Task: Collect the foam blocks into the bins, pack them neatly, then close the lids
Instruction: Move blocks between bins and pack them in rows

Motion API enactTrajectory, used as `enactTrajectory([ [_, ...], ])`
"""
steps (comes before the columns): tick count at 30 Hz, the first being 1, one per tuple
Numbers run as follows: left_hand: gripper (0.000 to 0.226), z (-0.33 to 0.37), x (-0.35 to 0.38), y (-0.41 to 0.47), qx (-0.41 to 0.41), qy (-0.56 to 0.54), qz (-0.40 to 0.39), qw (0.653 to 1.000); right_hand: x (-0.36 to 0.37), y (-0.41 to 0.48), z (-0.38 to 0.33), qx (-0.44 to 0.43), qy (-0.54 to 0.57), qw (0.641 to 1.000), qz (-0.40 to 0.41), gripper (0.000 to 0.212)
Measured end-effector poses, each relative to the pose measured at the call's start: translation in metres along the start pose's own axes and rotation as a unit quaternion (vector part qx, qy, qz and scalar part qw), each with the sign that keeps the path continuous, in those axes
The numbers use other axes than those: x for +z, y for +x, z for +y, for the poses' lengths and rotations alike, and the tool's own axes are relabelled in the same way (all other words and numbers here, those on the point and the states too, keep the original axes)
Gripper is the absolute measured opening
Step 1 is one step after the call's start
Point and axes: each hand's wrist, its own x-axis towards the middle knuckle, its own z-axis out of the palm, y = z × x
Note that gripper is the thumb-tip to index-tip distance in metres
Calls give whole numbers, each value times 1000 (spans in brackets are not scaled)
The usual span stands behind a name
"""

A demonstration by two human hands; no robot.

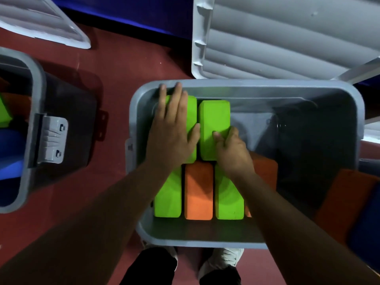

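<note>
Red floor under grey bin. Right hand curled on second green block at its 5 o'clock corner; left hand flat, fingers straight, pressing first green block just beside at 9 o'clock, both inside bin. Row of green and orange blocks at 6 o'clock; lid raised at 12, second bin at 9.

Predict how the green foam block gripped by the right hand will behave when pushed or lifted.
The green block would probably slide, not roll: its faces are flat. It is likely light, since the right hand grips it alone at one edge. Foam may dent slightly; no dent shows.
</note>
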Motion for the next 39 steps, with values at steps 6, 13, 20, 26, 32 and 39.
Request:
enactTrajectory([
  [6,74,-12,9,-4,-24,20,18,999,26,-5,-17,-46,-21,999,17,37],
  [13,72,-32,21,-11,-7,12,21,1000,28,-4,-9,-29,-31,999,21,40],
  [20,74,-11,32,-7,-28,36,9,999,13,1,-5,-15,-5,1000,0,43],
  [26,78,-5,-45,-8,-93,-19,-99,991,-45,-54,-46,-13,5,999,45,50],
  [32,36,94,-188,17,-184,-187,-84,961,-153,-179,-84,-119,38,978,164,34],
  [39,69,247,-236,-1,-213,-369,-286,858,-255,-252,-17,-134,-86,941,300,58],
])
